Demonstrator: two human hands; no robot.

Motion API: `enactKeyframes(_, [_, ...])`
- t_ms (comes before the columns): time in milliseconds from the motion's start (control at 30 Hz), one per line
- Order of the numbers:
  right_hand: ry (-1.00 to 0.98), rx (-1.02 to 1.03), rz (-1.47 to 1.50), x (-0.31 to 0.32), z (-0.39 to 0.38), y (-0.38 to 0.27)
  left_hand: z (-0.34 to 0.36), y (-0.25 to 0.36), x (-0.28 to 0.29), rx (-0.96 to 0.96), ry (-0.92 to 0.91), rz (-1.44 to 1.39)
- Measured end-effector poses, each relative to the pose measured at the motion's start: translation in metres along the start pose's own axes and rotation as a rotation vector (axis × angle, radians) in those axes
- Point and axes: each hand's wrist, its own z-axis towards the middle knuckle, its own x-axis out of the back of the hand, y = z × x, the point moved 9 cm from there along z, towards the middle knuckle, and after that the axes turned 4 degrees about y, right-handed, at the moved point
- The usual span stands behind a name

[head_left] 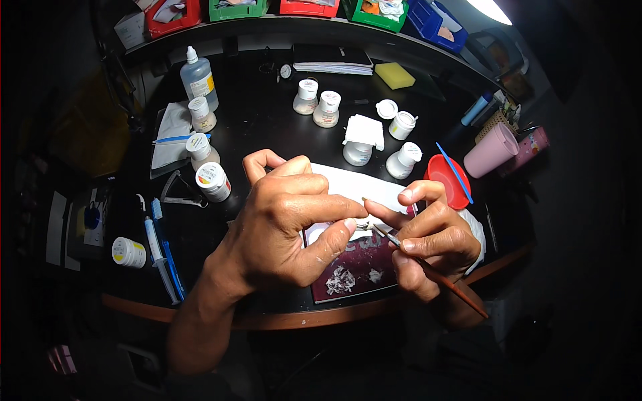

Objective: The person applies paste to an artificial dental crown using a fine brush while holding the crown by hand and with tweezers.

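Note:
My left hand is closed, pinching a tiny whitish piece with a metallic glint between thumb and forefinger; its exact kind is too small to tell. In my right hand is a fine paintbrush with a reddish-brown handle, gripped like a pen. The brush's dark tip points left and meets or nearly meets the piece. My right forefinger reaches toward it as well. Beneath both hands lie a white sheet and a dark red booklet, with whitish crumbs on the booklet.
Several white-capped jars stand left and beyond my hands. A tissue-topped jar is just behind them. To the right are a red dish and a pink cup. A syringe lies left; coloured bins line the back shelf.

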Motion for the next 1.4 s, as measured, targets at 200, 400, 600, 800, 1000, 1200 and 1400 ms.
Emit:
enactKeyframes(200, [-0.011,-0.016,-0.03,-0.001,0.0001,0.0006,-0.0008,0.0015,0.0007,-0.032,0.025,0.047])
enactKeyframes(400, [0.007,-0.029,-0.014,-0.0006,0.0005,0.0012,0.0001,0.0024,0.0007,-0.041,0.023,0.039])
enactKeyframes(600, [0.0,0.004,0.003,-0.0011,-0.0005,0.0024,-0.0007,0.0012,-0.0006,-0.046,0.028,0.028])
enactKeyframes(800, [0.009,-0.03,0.003,-0.0004,-0.0009,0.0008,0.0004,0.0022,0.0012,-0.041,0.05,0.002])
enactKeyframes(1000, [-0.027,-0.013,-0.013,-0.0019,-0.0013,0.0015,-0.0009,0.0005,-0.0008,-0.044,0.027,0.016])
enactKeyframes(1200, [-0.015,-0.039,0.007,-0.0019,-0.0012,0.0017,0.0008,0.0043,0.0005,-0.054,0.02,0.049])
enactKeyframes(1400, [-0.012,-0.033,0.025,-0.0037,-0.0025,0.002,0.0001,0.0034,0.0008,-0.048,0.017,0.045])
